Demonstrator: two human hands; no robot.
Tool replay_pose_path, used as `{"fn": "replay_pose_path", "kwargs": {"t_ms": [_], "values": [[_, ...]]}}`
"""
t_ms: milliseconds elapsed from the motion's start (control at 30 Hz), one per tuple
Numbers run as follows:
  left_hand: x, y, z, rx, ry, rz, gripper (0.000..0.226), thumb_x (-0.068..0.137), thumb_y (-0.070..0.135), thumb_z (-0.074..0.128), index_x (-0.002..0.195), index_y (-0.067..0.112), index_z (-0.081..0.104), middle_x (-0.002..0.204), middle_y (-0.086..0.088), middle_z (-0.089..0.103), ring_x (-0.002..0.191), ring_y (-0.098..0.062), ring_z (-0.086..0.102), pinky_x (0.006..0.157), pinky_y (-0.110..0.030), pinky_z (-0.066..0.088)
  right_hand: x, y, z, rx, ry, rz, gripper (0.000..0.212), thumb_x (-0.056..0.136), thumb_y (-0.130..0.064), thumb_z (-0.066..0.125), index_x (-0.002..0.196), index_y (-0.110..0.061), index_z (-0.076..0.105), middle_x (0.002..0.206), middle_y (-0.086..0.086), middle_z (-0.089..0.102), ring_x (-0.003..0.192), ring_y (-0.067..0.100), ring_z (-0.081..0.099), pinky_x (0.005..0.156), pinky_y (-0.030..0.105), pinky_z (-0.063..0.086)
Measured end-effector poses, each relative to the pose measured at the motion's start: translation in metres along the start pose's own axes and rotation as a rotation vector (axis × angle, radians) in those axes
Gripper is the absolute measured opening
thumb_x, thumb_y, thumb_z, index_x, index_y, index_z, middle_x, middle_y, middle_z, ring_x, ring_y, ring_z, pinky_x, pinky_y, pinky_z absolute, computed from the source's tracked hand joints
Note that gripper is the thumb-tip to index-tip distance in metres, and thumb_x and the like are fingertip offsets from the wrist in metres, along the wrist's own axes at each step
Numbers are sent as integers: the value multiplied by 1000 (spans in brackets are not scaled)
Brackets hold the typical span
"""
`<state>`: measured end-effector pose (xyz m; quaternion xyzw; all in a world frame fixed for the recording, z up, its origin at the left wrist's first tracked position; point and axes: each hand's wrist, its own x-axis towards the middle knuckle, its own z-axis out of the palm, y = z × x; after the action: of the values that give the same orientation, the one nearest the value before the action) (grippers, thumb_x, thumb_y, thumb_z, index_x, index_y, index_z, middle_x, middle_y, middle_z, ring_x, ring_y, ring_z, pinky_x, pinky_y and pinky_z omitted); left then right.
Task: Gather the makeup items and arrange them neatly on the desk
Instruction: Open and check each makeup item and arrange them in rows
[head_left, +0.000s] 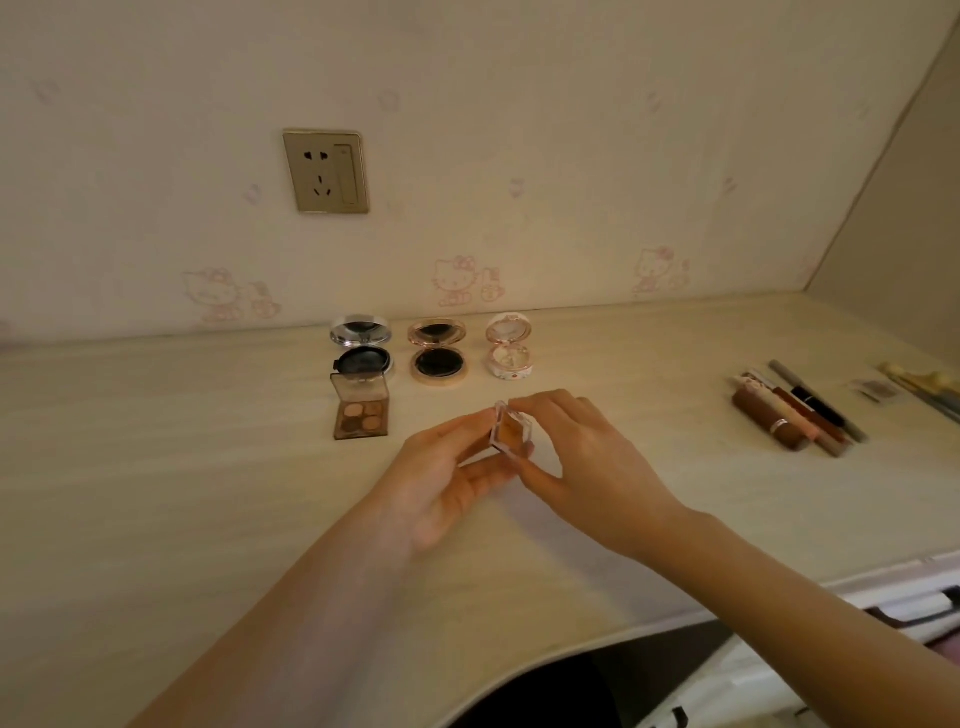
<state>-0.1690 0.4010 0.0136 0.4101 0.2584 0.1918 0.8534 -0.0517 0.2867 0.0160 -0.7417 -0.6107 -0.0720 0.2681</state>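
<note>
I see the left hand (441, 478) and right hand (587, 467) both pinching one clear case (511, 431), fingers (457, 426) curled on its edges, just above the counter (156, 441). Behind sit three open compacts (439, 358) and one palette (360, 410). At right lie perhaps six tubes (795, 415), blurred.

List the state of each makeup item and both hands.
Silver compact: open, lid upright.
Gold compact: open, lid upright.
White compact: open, lid upright.
Palette: open, flat on the desk.
Clear case: held tilted above the desk; open or closed unclear.
Tubes: lying in a bunch at right.
Left hand: pinches the clear case.
Right hand: pinches the clear case.
</note>
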Motion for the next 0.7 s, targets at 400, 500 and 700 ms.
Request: {"fn": "replay_pose_path", "kwargs": {"t_ms": [400,500,700], "values": [[-5,3,-11,11,73,-49,21,91,14,59,103,2,72,107,-18,70,103,-40,65,80,-42,57,9,-8,6,145,-18,49,35,84,-33,68,115,-20,57,105,-6,58,95,10,57,81,28,50],[-7,4,-12,24,68,-47,21,91,14,60,104,2,72,107,-17,71,101,-39,65,79,-40,57,10,-8,6,179,-39,49,37,83,-31,69,116,-18,59,107,-6,60,97,8,56,84,21,48],[-9,8,-15,-4,67,-29,20,92,11,58,103,1,70,101,-17,72,84,-33,70,80,-41,57,15,-9,0,257,-76,77,27,89,-32,63,115,-25,66,106,-14,69,98,-2,59,88,18,48]]}}
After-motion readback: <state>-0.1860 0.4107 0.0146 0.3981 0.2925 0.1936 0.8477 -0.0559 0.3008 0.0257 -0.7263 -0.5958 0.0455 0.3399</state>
